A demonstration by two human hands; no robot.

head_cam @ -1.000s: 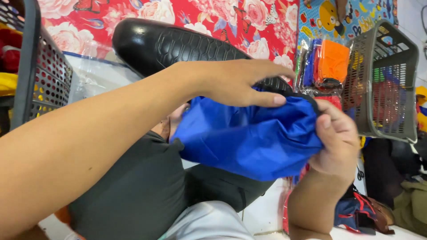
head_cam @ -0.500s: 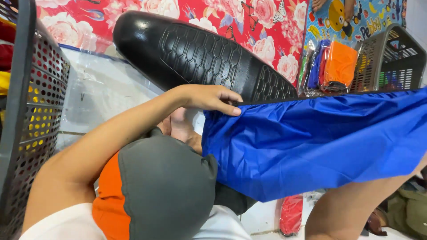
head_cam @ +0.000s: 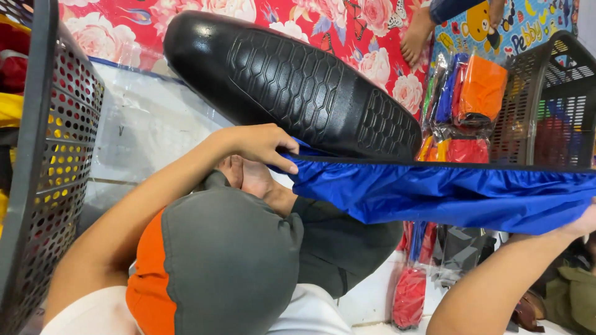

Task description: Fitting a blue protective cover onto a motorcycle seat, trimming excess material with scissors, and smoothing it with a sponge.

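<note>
A blue fabric cover point(head_cam: 447, 192) with a dark elastic hem is stretched wide between my two hands. My left hand point(head_cam: 264, 146) pinches its left end, right beside the near edge of a black textured motorbike seat point(head_cam: 298, 80). My right hand point(head_cam: 583, 224) holds the cover's other end at the right edge of the view and is mostly cut off. The cover hangs just in front of the seat, over my bent leg in grey and orange cloth point(head_cam: 223, 260).
Black perforated plastic baskets stand at the left point(head_cam: 56, 161) and at the right point(head_cam: 552, 99). Packets of orange, blue and red covers point(head_cam: 472, 93) lie behind the seat on a red flowered mat point(head_cam: 372, 25). Another person's foot point(head_cam: 422, 34) rests at the top right.
The bunched blue cover has been pulled out long: my right hand moved far to the right, and my left hand shifted left and took hold of the hem.
</note>
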